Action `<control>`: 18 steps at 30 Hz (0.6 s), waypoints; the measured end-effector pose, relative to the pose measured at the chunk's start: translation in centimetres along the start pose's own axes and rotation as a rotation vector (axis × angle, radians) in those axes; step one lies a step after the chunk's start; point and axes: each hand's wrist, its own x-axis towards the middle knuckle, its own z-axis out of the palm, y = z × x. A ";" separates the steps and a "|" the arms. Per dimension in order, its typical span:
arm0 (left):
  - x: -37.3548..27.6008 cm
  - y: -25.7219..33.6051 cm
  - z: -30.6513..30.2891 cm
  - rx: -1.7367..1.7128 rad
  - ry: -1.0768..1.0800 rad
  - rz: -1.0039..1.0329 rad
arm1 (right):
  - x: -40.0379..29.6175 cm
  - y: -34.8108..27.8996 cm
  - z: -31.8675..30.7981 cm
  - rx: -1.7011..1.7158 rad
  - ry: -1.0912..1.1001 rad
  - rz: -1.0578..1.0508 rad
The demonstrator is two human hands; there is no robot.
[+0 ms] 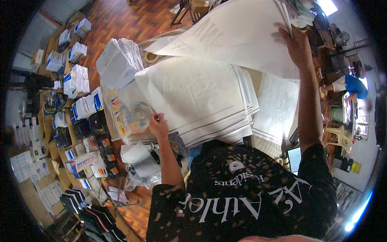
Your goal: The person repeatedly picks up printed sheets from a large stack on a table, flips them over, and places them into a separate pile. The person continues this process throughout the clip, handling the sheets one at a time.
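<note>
My right hand [293, 45] is raised at the upper right and grips the edge of a large translucent printed sheet [229, 36]. The sheet is lifted and curves over the far side of the table. Under it lies a stack of similar translucent sheets [199, 93] with faint printed designs and dark lines near the close edge. My left hand [158, 122] is at the stack's left edge, fingers curled in; whether it pinches a sheet cannot be made out. A colourful print under clear film [137, 116] lies beside it.
Folded white packets [119, 60] and a roll of tape [151, 57] sit at the table's far left. Shelves with stacked packages [77, 81] line the left side. At right are another printed sheet [273, 106], a lit screen [294, 160], a plastic stool [340, 136] and a person [355, 86].
</note>
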 end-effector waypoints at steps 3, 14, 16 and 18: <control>0.3 2.7 -1.4 -0.197 -0.108 -0.096 | 0.8 2.4 -2.1 -0.011 0.043 0.087; -4.9 15.9 7.2 -1.096 -0.744 -0.436 | -12.9 -2.7 -0.8 -0.009 -0.452 -0.401; -3.6 14.0 6.9 -1.104 -0.781 -0.479 | -16.4 -2.9 2.4 0.027 -0.524 -0.454; -4.0 14.7 7.9 -0.943 -0.919 -0.403 | -19.6 -1.1 5.2 0.023 -0.546 -0.415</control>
